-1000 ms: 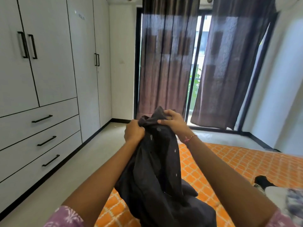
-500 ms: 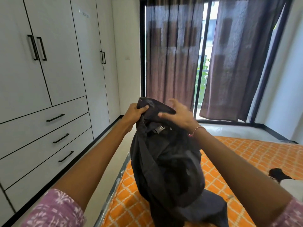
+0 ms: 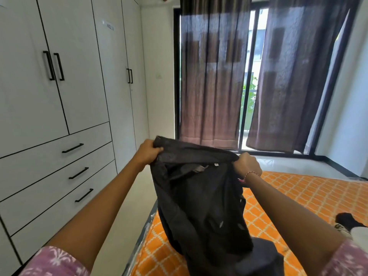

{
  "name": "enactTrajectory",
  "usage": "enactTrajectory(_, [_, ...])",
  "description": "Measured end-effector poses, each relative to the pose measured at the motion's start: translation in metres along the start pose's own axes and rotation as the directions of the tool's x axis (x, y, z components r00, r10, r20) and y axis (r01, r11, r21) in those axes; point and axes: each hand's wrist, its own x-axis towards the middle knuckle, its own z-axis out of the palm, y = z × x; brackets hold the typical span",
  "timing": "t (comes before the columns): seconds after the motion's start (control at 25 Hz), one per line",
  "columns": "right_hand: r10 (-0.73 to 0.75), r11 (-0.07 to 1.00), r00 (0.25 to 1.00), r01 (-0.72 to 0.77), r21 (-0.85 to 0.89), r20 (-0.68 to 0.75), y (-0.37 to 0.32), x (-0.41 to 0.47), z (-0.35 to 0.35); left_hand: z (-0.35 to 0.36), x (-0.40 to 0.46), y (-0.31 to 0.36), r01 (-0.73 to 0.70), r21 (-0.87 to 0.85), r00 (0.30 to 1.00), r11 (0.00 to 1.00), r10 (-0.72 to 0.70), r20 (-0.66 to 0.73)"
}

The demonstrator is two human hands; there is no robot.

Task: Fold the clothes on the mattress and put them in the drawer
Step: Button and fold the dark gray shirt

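Fingers (image 3: 157,150) of the left hand (image 3: 147,154) are curled tight round one top corner of the dark garment (image 3: 201,202); the right hand (image 3: 247,166) grasps the other corner, stretching the top edge between them. The garment hangs in the air, its lower end bunched on the orange mattress (image 3: 298,196). White drawers (image 3: 49,176) stand shut to the left. More clothes (image 3: 350,224) lie at the mattress's right edge.
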Motion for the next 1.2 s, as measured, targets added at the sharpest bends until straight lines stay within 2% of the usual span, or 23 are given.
enactTrajectory(0.12, [0.087, 0.95, 0.995, -0.07, 0.303, -0.043, -0.016, 0.006, -0.033, 0.021, -0.023, 0.004, 0.033, 0.028, 0.916, 0.999, -0.041, 0.399])
enactTrajectory(0.16, [0.045, 0.921, 0.997, -0.018, 0.389, -0.059, -0.029, 0.006, -0.047, 0.032, -0.028, 0.01, -0.032, 0.168, 0.88, 0.985, -0.052, 0.472])
enactTrajectory(0.2, [-0.017, 0.887, 0.995, 0.06, 0.458, -0.099, -0.044, 0.004, -0.064, 0.042, -0.029, 0.017, -0.154, 0.347, 0.889, 0.925, -0.023, 0.456])
enactTrajectory(0.28, [-0.086, 0.822, 0.973, 0.191, 0.536, -0.214, -0.075, -0.001, -0.1, 0.044, -0.023, 0.039, -0.26, 0.541, 0.965, 0.8, 0.202, 0.165])
enactTrajectory(0.32, [-0.09, 0.778, 0.955, 0.244, 0.579, -0.283, -0.087, -0.003, -0.116, 0.037, -0.02, 0.055, -0.264, 0.516, 0.939, 0.815, 0.34, -0.056])
enactTrajectory(0.36, [-0.1, 0.741, 0.931, 0.306, 0.598, -0.352, -0.098, -0.006, -0.13, 0.027, -0.018, 0.072, -0.289, 0.442, 0.858, 0.849, 0.435, -0.274])
enactTrajectory(0.4, [-0.126, 0.748, 0.894, 0.37, 0.551, -0.429, -0.107, -0.006, -0.139, 0.018, -0.015, 0.089, -0.315, 0.403, 0.77, 0.859, 0.48, -0.42])
enactTrajectory(0.44, [-0.192, 0.81, 0.864, 0.407, 0.421, -0.466, -0.117, -0.009, -0.146, 0.011, -0.013, 0.104, -0.321, 0.412, 0.726, 0.853, 0.501, -0.471])
enactTrajectory(0.52, [-0.343, 0.931, 0.873, 0.364, -0.004, -0.347, -0.129, -0.01, -0.15, 0.008, -0.01, 0.123, -0.292, 0.632, 0.75, 0.718, 0.582, -0.315])
enactTrajectory(0.6, [-0.361, 0.921, 0.894, 0.299, -0.248, -0.263, -0.134, -0.014, -0.157, 0.005, -0.01, 0.123, -0.241, 0.77, 0.775, 0.591, 0.594, -0.214])
enactTrajectory(0.68, [-0.428, 0.891, 0.833, 0.325, -0.316, -0.35, -0.139, -0.011, -0.164, -0.007, -0.007, 0.131, -0.214, 0.694, 0.713, 0.687, 0.596, -0.37])
enactTrajectory(0.72, [-0.444, 0.888, 0.8, 0.332, -0.319, -0.404, -0.141, -0.006, -0.166, -0.012, 0.001, 0.138, -0.215, 0.697, 0.668, 0.685, 0.623, -0.407])
enactTrajectory(0.76, [-0.44, 0.888, 0.805, 0.324, -0.326, -0.397, -0.145, -0.003, -0.167, -0.014, 0.007, 0.146, -0.227, 0.765, 0.662, 0.602, 0.672, -0.332])
enactTrajectory(0.8, [-0.415, 0.882, 0.856, 0.295, -0.369, -0.308, -0.146, -0.001, -0.167, -0.013, 0.011, 0.152, -0.248, 0.856, 0.702, 0.453, 0.693, -0.164])
enactTrajectory(0.84, [-0.376, 0.866, 0.91, 0.279, -0.416, -0.173, -0.144, 0.0, -0.165, -0.008, 0.013, 0.151, -0.247, 0.926, 0.756, 0.284, 0.654, 0.001])
enactTrajectory(0.88, [-0.323, 0.86, 0.946, 0.274, -0.432, -0.042, -0.139, 0.002, -0.162, -0.001, 0.014, 0.146, -0.244, 0.953, 0.815, 0.179, 0.571, 0.101])
enactTrajectory(0.92, [-0.289, 0.856, 0.955, 0.292, -0.426, 0.074, -0.132, 0.005, -0.159, 0.004, 0.013, 0.138, -0.236, 0.957, 0.872, 0.167, 0.472, 0.132])
enactTrajectory(0.96, [-0.266, 0.847, 0.948, 0.318, -0.427, 0.178, -0.125, 0.007, -0.156, 0.008, 0.013, 0.127, -0.21, 0.951, 0.929, 0.225, 0.348, 0.123])
enactTrajectory(1.0, [-0.256, 0.822, 0.93, 0.354, -0.445, 0.265, -0.119, 0.009, -0.152, 0.011, 0.012, 0.116, -0.187, 0.916, 0.974, 0.355, 0.189, 0.125])
enactTrajectory(1.04, [-0.221, 0.787, 0.916, 0.371, -0.493, 0.336, -0.116, 0.012, -0.15, 0.011, 0.013, 0.11, -0.129, 0.826, 0.987, 0.549, -0.011, 0.162])
enactTrajectory(1.08, [-0.169, 0.755, 0.898, 0.383, -0.533, 0.405, -0.111, 0.014, -0.146, 0.013, 0.014, 0.106, -0.022, 0.701, 0.942, 0.713, -0.22, 0.254])
enactTrajectory(1.12, [-0.103, 0.754, 0.877, 0.377, -0.538, 0.47, -0.105, 0.019, -0.142, 0.015, 0.015, 0.102, 0.087, 0.61, 0.86, 0.787, -0.368, 0.352])
enactTrajectory(1.2, [0.0, 0.815, 0.827, 0.326, -0.478, 0.563, -0.089, 0.035, -0.129, 0.018, 0.02, 0.09, 0.167, 0.568, 0.765, 0.806, -0.47, 0.441])
